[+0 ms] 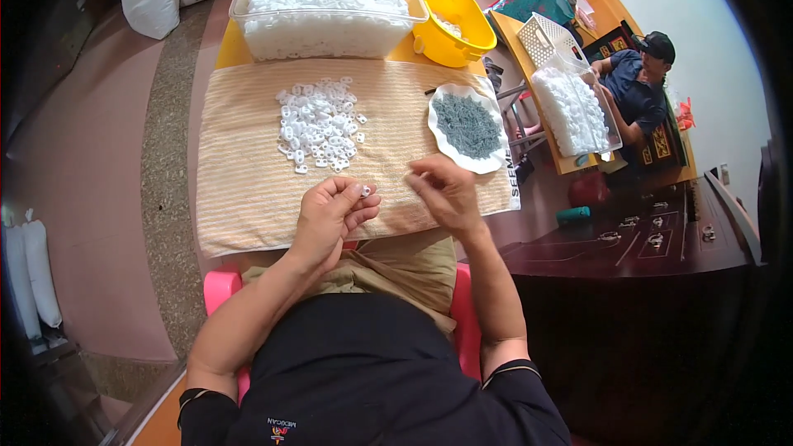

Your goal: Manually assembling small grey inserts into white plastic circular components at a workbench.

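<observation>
This looks like a small hand-assembly workshop, though the dark, warped edges leave open whether it is part of a home. Parts are handled in bulk: a clear tub [330,41] heaped with white plastic pieces [318,120] and a yellow basin [446,49] stand on the table [231,51], near a plate [483,167] of small grey parts [467,125]. Beyond, 2 other people [632,83] are near a farther table [510,31] bearing another filled bin [596,150].

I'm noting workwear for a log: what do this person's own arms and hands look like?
The left hand and right hand are ungloved, and no watch shows on either wrist. The forearms are bare. Short black sleeves end above them, each with a thin tan stripe near the hem.
</observation>
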A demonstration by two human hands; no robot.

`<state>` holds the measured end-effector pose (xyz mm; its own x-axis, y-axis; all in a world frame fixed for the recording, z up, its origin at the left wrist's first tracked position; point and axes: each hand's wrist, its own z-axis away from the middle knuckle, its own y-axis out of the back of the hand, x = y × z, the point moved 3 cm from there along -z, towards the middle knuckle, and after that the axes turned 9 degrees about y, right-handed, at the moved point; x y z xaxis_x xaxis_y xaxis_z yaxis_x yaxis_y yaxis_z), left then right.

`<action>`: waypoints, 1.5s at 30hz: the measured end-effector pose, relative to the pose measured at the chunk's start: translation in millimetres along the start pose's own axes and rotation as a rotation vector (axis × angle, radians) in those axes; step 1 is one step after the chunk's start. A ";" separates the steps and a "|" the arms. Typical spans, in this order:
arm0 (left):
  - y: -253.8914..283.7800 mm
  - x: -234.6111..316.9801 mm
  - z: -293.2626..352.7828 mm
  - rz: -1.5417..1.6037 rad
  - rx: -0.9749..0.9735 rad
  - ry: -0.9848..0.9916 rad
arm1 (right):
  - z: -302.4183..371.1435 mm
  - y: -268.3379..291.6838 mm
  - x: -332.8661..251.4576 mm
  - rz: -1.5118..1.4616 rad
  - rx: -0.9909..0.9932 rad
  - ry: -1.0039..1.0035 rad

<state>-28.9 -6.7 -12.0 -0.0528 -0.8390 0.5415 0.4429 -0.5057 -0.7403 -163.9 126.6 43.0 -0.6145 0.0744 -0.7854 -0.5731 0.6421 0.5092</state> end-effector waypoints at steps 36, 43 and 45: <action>2.7 -5.6 -0.1 -0.059 0.046 0.000 | -32.9 71.6 85.2 0.753 0.028 0.042; 2.9 -6.0 -0.2 -0.060 0.061 -0.001 | -31.5 72.4 78.1 0.661 0.124 -0.015; 2.7 -6.0 -0.3 -0.057 0.058 0.004 | -31.1 74.2 80.1 0.607 0.170 -0.078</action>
<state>-27.7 -3.1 -17.3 -0.0828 -0.8101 0.5804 0.4905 -0.5401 -0.6839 -272.6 156.4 28.9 -0.7583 0.5140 -0.4011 -0.0375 0.5799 0.8139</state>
